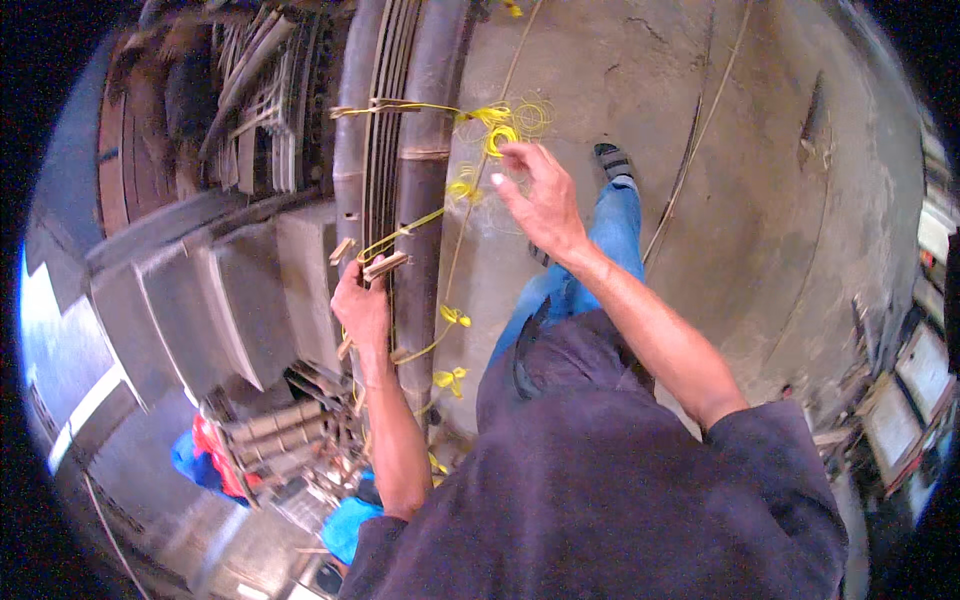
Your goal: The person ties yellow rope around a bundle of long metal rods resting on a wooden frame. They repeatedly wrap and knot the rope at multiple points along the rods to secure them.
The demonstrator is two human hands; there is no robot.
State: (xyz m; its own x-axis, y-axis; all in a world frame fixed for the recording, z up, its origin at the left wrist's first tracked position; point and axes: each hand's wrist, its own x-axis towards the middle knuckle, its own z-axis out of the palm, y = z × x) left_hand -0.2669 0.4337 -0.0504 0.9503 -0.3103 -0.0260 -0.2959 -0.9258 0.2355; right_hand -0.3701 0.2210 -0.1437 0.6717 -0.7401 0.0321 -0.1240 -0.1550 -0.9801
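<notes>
Two thick dark poles (428, 190) run side by side, with several long thin strips (392, 60) lying between them. My left hand (362, 308) is at the strips, fingers closed around a short wooden stick (385, 265); part of its grip is hidden. Yellow cord (408, 229) loops from beside that stick across the right pole. My right hand (545, 200) is to the right of the poles, thumb and fingers apart, its fingertips close to a coiled bundle of yellow cord (500, 138). Whether they touch it I cannot tell.
Smaller yellow cord bundles (455, 316) hang along the right pole. Concrete steps (235, 300) lie left of the poles, with stacked wooden frames (265, 120) beyond. Wood scraps (320, 440) and a blue item (350, 528) are at lower left. A thin rod (690, 150) lies on the floor.
</notes>
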